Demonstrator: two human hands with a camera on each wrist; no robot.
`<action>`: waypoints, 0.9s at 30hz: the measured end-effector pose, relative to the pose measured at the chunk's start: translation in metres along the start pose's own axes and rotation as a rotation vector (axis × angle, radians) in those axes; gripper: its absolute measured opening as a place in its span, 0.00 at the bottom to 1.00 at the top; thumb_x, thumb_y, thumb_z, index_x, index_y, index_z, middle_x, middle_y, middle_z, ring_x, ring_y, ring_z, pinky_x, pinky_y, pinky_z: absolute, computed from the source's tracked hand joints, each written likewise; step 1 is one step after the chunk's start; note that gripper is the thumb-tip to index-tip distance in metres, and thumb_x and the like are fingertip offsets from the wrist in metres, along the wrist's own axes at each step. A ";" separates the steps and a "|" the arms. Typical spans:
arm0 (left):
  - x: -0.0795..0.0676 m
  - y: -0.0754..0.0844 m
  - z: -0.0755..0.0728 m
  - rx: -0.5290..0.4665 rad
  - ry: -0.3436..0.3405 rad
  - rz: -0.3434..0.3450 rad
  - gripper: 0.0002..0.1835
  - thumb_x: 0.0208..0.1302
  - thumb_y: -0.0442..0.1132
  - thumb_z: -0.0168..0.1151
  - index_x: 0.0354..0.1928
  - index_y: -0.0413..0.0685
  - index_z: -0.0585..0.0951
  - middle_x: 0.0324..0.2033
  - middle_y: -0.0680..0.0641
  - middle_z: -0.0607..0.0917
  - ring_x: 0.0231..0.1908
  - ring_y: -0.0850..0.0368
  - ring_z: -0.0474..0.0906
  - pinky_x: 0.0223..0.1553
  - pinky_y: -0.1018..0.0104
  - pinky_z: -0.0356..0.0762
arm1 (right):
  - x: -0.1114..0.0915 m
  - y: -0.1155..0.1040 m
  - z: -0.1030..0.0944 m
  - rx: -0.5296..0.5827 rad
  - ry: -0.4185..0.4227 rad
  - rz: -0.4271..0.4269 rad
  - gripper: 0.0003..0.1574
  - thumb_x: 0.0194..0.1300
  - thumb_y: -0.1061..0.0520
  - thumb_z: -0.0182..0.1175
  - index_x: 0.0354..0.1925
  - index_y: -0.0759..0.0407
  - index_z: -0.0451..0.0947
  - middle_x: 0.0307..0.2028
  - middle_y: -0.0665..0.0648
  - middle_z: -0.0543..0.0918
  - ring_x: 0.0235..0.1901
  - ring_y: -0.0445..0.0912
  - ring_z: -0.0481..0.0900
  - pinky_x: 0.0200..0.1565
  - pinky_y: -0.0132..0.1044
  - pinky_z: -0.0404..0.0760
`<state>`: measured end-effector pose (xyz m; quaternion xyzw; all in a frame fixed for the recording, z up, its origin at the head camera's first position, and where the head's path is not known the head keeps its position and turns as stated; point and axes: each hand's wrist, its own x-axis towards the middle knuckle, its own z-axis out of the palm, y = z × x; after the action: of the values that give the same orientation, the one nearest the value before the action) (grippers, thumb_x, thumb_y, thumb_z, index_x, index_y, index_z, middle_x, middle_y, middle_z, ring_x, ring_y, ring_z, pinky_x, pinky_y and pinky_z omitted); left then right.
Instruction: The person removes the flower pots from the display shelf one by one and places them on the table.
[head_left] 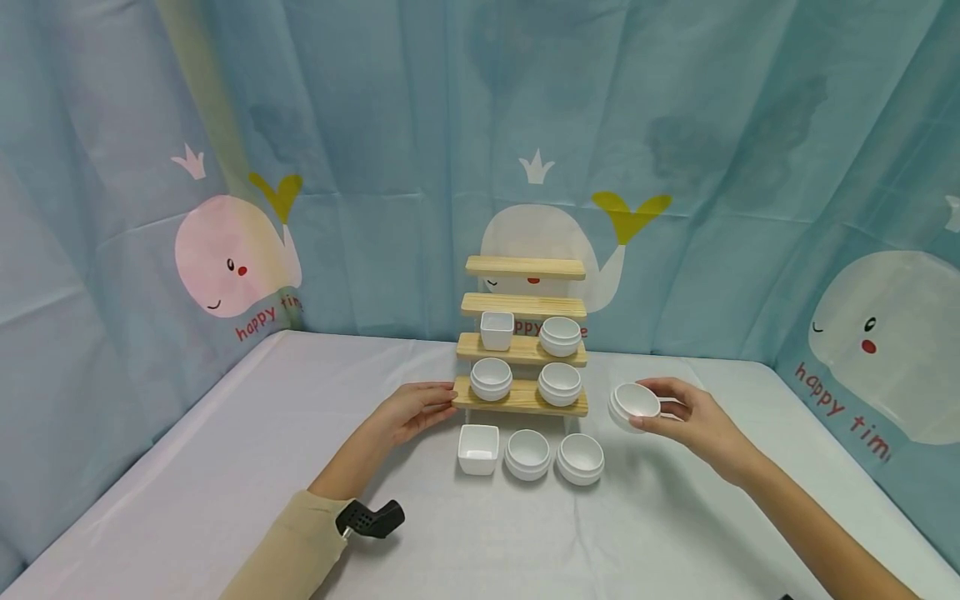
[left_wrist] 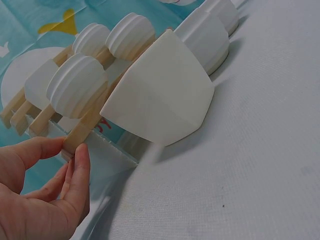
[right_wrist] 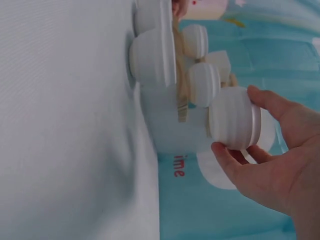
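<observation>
My right hand point(head_left: 701, 427) holds a round white bowl point(head_left: 634, 403) above the table, right of a tiered wooden stand point(head_left: 525, 350). In the right wrist view, its fingers and thumb grip that bowl point(right_wrist: 235, 117) by its sides. At the stand's left end, my left hand point(head_left: 416, 410) pinches the tip of the lowest wooden shelf point(left_wrist: 82, 127) between thumb and fingers. This shelf carries two round bowls point(head_left: 491, 380). One tier up stand a square white bowl point(head_left: 497, 330) and another round bowl point(head_left: 560, 337). The two upper shelves point(head_left: 525, 267) bear nothing.
In front of the stand, a square bowl point(head_left: 477, 450) and two round bowls point(head_left: 528, 455) form a row on the white tablecloth point(head_left: 495, 542). A blue curtain point(head_left: 375, 167) printed with whales hangs behind and at both sides. A black device point(head_left: 371, 518) sits at the left wrist.
</observation>
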<state>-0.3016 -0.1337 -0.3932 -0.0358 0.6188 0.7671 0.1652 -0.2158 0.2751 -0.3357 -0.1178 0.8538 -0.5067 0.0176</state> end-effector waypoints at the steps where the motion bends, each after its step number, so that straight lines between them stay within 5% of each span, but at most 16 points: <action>1: 0.000 0.000 0.000 -0.001 0.002 -0.001 0.27 0.76 0.25 0.57 0.73 0.21 0.66 0.43 0.42 0.84 0.38 0.61 0.85 0.48 0.72 0.90 | 0.000 0.001 0.000 -0.003 -0.002 0.001 0.42 0.71 0.54 0.71 0.74 0.68 0.66 0.68 0.67 0.74 0.51 0.33 0.81 0.50 0.26 0.86; 27: -0.001 0.000 0.000 0.004 -0.009 0.002 0.27 0.77 0.25 0.57 0.73 0.21 0.66 0.44 0.41 0.84 0.38 0.61 0.85 0.48 0.72 0.90 | -0.011 0.023 0.004 0.016 -0.079 0.032 0.41 0.68 0.57 0.73 0.71 0.70 0.69 0.65 0.67 0.76 0.51 0.38 0.81 0.49 0.29 0.86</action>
<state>-0.3009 -0.1338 -0.3930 -0.0315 0.6195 0.7663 0.1674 -0.2086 0.2845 -0.3584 -0.1239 0.8503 -0.5080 0.0601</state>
